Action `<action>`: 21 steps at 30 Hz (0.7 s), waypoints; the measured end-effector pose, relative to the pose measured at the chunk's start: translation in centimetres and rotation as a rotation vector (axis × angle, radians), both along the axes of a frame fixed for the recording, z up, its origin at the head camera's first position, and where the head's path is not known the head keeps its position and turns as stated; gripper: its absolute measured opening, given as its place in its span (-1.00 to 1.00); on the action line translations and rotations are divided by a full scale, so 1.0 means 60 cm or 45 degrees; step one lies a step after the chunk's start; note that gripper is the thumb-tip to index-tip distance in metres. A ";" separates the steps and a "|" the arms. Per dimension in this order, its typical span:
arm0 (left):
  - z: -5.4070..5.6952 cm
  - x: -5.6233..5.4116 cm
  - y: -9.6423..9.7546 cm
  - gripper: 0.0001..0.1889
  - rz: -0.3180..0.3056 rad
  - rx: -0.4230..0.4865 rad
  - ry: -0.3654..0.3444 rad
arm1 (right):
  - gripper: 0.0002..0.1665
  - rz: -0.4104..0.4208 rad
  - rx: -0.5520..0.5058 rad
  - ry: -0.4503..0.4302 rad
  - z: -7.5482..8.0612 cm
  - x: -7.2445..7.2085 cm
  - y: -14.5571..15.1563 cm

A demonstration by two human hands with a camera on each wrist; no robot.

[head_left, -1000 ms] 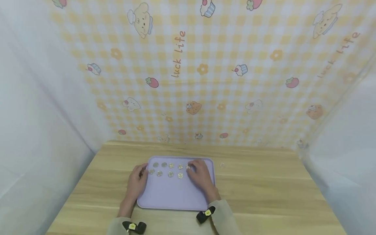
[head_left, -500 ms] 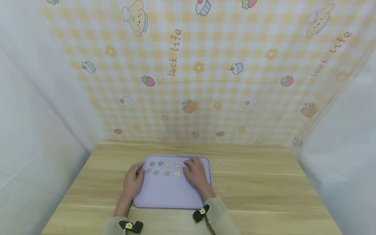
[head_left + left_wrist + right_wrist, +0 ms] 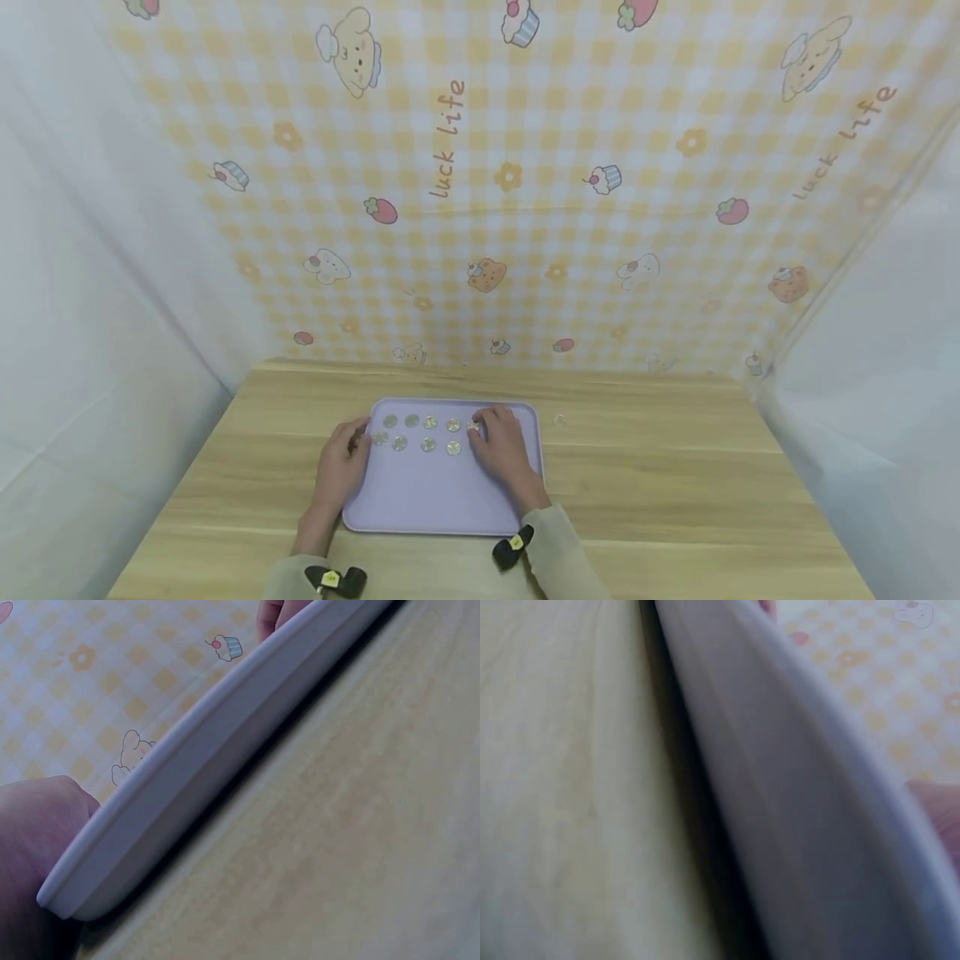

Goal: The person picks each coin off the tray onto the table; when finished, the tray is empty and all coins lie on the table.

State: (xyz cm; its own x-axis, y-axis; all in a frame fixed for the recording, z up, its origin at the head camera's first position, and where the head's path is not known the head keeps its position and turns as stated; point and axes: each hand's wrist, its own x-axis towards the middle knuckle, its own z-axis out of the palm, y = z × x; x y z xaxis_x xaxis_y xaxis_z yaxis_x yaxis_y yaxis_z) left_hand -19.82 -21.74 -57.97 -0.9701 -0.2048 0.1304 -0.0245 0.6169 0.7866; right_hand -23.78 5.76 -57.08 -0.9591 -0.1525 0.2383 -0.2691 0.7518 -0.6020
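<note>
Left hand (image 3: 343, 467) curved at left edge of tray (image 3: 420, 504), hold too hidden to tell; right hand (image 3: 504, 446) pinches coin (image 3: 473, 426) near far right corner. Other coins (image 3: 428, 444) form two rows toward far edge; tipped tray or brushing fingers could scatter them. Wood-grain bench (image 3: 660, 467); checked cloth (image 3: 510, 225) behind, white sheets (image 3: 82, 250) either side.

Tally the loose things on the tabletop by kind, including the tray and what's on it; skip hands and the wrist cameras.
Coin-like discs: 9 visible, one partly covered by the right hand
Lilac tray: 1
Small pale ring-like thing right of the tray: 1, too small to identify
Total: 11
</note>
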 end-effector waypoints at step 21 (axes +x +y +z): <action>0.007 0.006 0.001 -0.60 0.000 0.034 -0.016 | -0.79 0.002 -0.003 0.071 -0.008 -0.006 -0.004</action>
